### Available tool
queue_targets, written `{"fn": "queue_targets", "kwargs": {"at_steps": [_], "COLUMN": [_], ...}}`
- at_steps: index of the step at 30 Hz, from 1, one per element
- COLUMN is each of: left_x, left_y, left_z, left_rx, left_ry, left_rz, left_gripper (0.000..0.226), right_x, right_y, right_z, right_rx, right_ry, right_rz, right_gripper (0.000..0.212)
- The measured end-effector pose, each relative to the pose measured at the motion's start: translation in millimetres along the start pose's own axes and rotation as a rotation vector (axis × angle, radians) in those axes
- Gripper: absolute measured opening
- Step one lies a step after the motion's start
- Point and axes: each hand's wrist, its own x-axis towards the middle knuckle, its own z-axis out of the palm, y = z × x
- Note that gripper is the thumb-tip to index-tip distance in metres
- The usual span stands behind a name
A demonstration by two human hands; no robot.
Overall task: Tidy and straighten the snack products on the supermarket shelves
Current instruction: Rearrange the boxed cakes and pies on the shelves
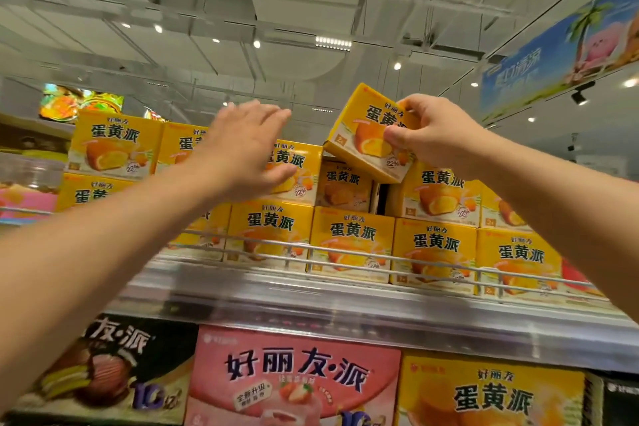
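Your right hand (pixel 437 135) pinches a tilted yellow cardboard snack box (pixel 371 133) above the stack's gap; your left hand (pixel 243 149), fingers spread, could topple neighbours.

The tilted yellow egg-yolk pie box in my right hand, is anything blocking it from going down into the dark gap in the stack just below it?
Nothing visible blocks it. The tilted yellow cardboard box, pinched by the right hand, hangs directly above the dark gap between two stacked yellow boxes. The left hand is off to the side.
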Motion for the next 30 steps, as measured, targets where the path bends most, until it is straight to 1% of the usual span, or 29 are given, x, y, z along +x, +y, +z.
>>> {"fn": "queue_targets", "kwargs": {"at_steps": [2,3,6,8,10,12,16,18,19,20,22,23,24,25,27,28,30], "left_x": [15.4,17.1,15.4,13.5,14.6,17.8,22.2,23.2,22.9,22.6,21.8,21.6,21.9,22.7,23.5,23.9,24.4], "left_y": [-14.8,-19.3,-25.9,-26.3,-26.2,-26.3,-23.9,-23.4,-23.2,-22.9,-22.1,-22.0,-22.5,-23.5,-24.5,-24.3,-23.0], "left_z": [-2.8,-3.2,-2.7,-1.6,-2.5,-3.4,-3.9,-2.4,-1.1,0.1,2.5,3.6,4.7,5.2,5.2,5.2,4.7], "left_rx": [0.085,0.082,0.036,-0.073,-0.145,-0.172,-0.176,-0.164,-0.161,-0.155,-0.138,-0.139,-0.148,-0.163,-0.182,-0.181,-0.172], "left_ry": [-0.188,-0.232,-0.172,-0.147,-0.162,-0.182,-0.213,-0.2,-0.188,-0.177,-0.166,-0.164,-0.158,-0.155,-0.155,-0.152,-0.137], "left_rz": [-0.05,-0.061,-0.057,-0.08,-0.111,-0.136,-0.143,-0.13,-0.126,-0.124,-0.126,-0.126,-0.123,-0.121,-0.119,-0.115,-0.115], "left_gripper": [0.071,0.063,0.047,0.045,0.044,0.039,0.036,0.036,0.036,0.036,0.037,0.037,0.036,0.035,0.033,0.034,0.035], "right_x": [0.7,0.9,1.0,1.1,1.8,1.9,0.2,0.3,-0.2,-1.5,-4.8,-6.8,-9.2,-11.6,-15.4,-16.5,-17.2], "right_y": [-1.5,-2.3,-4.8,-7.2,-9.2,-9.1,-2.1,2.9,5.0,6.5,9.6,12.9,17.1,21.9,30.2,32.6,34.6], "right_z": [-1.9,-3.0,-3.4,1.8,11.0,20.0,30.5,33.3,32.9,29.8,14.9,5.0,-4.9,-13.2,-18.9,-17.1,-10.5], "right_rx": [-0.023,-0.031,-0.087,-0.178,-0.295,-0.412,-0.538,-0.586,-0.579,-0.554,-0.483,-0.477,-0.509,-0.563,-0.656,-0.678,-0.666], "right_ry": [-0.01,-0.017,-0.026,-0.036,-0.06,-0.085,-0.185,-0.232,-0.245,-0.249,-0.241,-0.242,-0.25,-0.267,-0.307,-0.3,-0.261], "right_rz": [0.0,0.003,-0.022,-0.069,-0.103,-0.129,-0.1,-0.092,-0.097,-0.103,-0.088,-0.06,-0.02,0.027,0.083,0.071,0.035], "right_gripper": [0.032,0.032,0.032,0.033,0.037,0.038,0.04,0.039,0.043,0.051,0.073,0.079,0.08,0.075,0.053,0.043,0.039]}}
